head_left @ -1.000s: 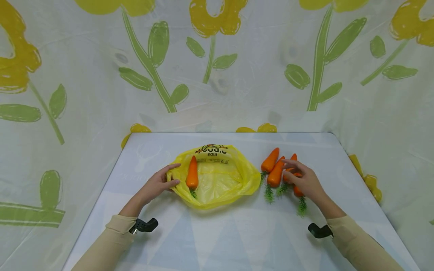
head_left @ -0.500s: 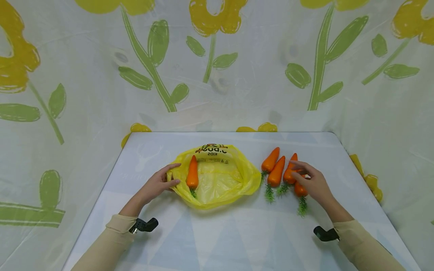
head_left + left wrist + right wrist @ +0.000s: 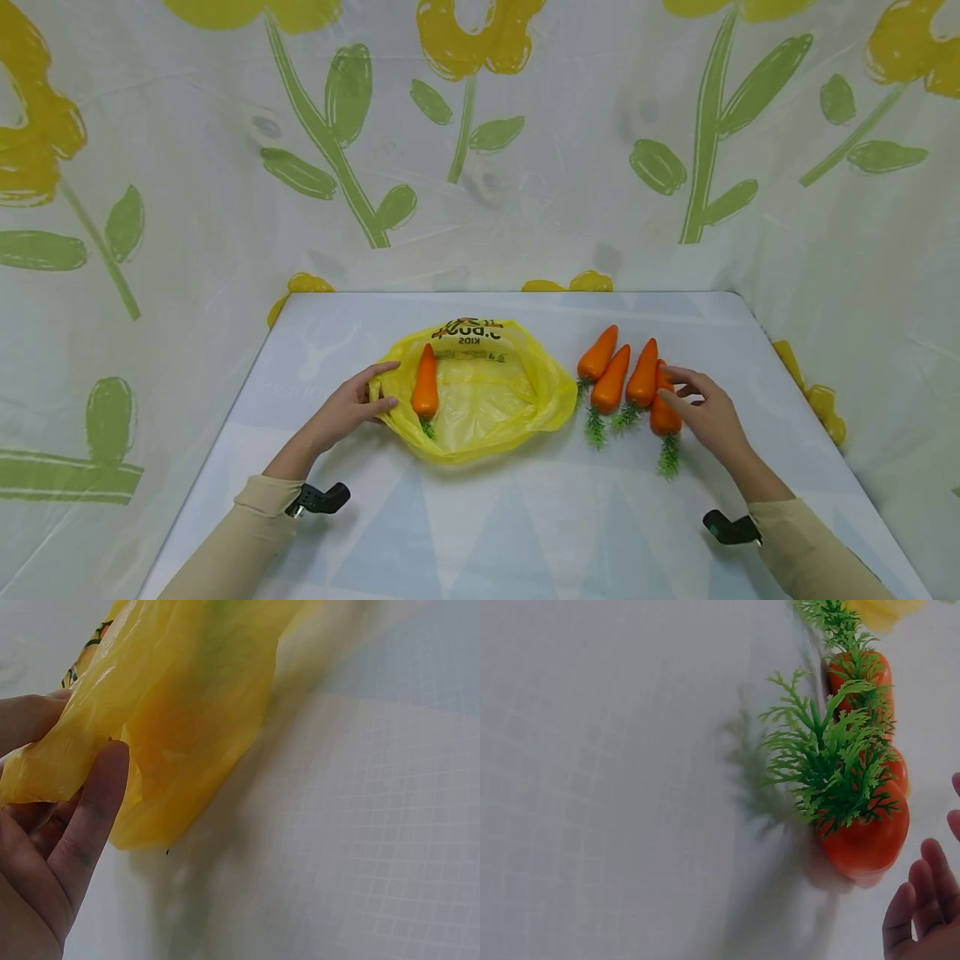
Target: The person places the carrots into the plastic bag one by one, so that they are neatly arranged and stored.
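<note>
A yellow plastic bag (image 3: 480, 450) lies with its mouth spread wide on the table, dark lettering on its far inner side. My left hand (image 3: 351, 402) holds its left rim, and in the left wrist view the thin plastic (image 3: 187, 720) runs between thumb and fingers. One toy carrot (image 3: 426, 383) is inside the bag near that hand. Several more carrots lie in a cluster to the right of the bag. Beside the rightmost carrot (image 3: 663, 414) is my right hand (image 3: 705, 408), fingers loosely bent with nothing in them; in the right wrist view a gap separates the fingertips from that carrot (image 3: 870, 844).
The other carrots on the table are a left one (image 3: 597, 354), a middle one (image 3: 611, 381) and one more (image 3: 642, 375), green tops toward me. The pale table (image 3: 480, 533) ends at a flower-printed curtain (image 3: 570, 167) behind and at both sides.
My right hand has drawn back to the right and slightly toward me, from over the carrots to the right side of the rightmost one, which now shows more fully. The left hand and bag stay put.
</note>
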{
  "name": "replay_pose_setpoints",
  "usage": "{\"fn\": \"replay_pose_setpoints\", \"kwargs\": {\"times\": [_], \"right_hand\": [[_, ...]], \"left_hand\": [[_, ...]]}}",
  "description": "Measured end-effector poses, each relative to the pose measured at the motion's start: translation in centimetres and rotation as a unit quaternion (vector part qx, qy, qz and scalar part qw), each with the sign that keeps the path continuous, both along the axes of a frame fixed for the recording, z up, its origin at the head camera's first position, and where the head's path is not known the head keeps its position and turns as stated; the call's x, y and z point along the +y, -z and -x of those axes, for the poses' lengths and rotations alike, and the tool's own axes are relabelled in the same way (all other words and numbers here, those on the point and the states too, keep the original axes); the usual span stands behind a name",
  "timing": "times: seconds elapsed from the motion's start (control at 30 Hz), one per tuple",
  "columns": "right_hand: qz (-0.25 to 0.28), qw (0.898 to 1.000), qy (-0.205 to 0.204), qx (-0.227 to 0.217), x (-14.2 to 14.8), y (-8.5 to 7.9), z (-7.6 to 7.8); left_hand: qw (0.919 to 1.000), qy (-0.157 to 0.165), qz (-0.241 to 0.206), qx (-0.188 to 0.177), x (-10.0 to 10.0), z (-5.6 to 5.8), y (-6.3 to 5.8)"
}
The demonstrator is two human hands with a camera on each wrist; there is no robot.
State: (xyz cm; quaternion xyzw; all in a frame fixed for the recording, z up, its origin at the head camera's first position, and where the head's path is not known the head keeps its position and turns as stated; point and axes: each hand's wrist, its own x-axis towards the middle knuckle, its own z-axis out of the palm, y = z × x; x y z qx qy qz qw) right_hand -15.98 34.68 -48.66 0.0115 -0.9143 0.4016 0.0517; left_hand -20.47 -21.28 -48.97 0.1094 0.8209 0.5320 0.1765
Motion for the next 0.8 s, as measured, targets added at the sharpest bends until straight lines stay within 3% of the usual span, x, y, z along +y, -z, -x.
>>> {"fn": "replay_pose_setpoints", "kwargs": {"times": [0.33, 0.53, 0.8], "right_hand": [[0.002, 0.999, 0.013, -0.050, 0.5, 0.9, -0.1], [0.004, 0.994, 0.024, -0.105, 0.4, 1.1, -0.3], [-0.002, 0.989, 0.011, -0.150, 0.1, 1.0, -0.2]], "left_hand": [[1.0000, 0.003, -0.004, 0.001, 0.0, -0.1, -0.1], [1.0000, 0.005, -0.008, 0.001, -0.2, -0.2, -0.1], [0.9999, 0.005, -0.009, 0.003, -0.3, -0.1, 0.1]]}}
